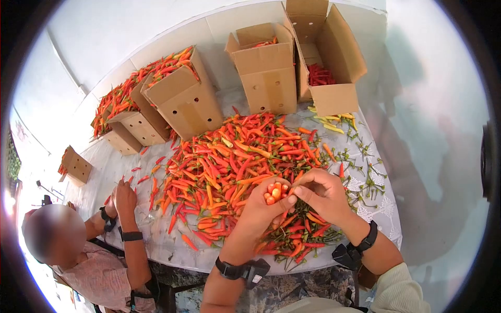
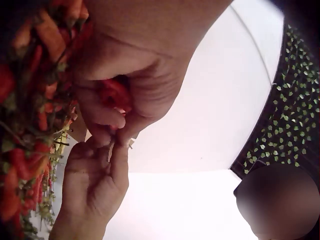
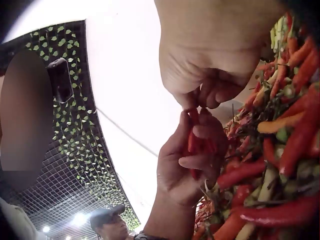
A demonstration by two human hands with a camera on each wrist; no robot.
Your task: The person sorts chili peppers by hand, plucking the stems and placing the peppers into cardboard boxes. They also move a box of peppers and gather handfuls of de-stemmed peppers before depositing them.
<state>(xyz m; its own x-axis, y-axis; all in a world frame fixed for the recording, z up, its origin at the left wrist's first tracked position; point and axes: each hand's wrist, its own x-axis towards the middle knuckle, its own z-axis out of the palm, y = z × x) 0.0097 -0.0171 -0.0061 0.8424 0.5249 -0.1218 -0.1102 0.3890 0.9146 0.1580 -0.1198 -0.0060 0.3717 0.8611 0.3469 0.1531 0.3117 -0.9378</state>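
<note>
Chillies (image 1: 276,193) are clasped in the left hand (image 1: 258,209); one, its long axis toward the right hand (image 1: 329,198), is pinched there.

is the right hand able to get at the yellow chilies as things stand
Probably yes: only low-lying chilies and loose stems appear between the right hand and the yellow chilies, though it is busy at the chilies in the left hand.

The left hand (image 2: 142,62) curls around red chili peppers (image 2: 115,95), its fingertips meeting those of the right hand (image 2: 95,182) below; red and orange chilies (image 2: 42,119) crowd the left side, and a dark panel with green leaves (image 2: 280,110) stands at right, above a blurred head (image 2: 277,200)
</note>
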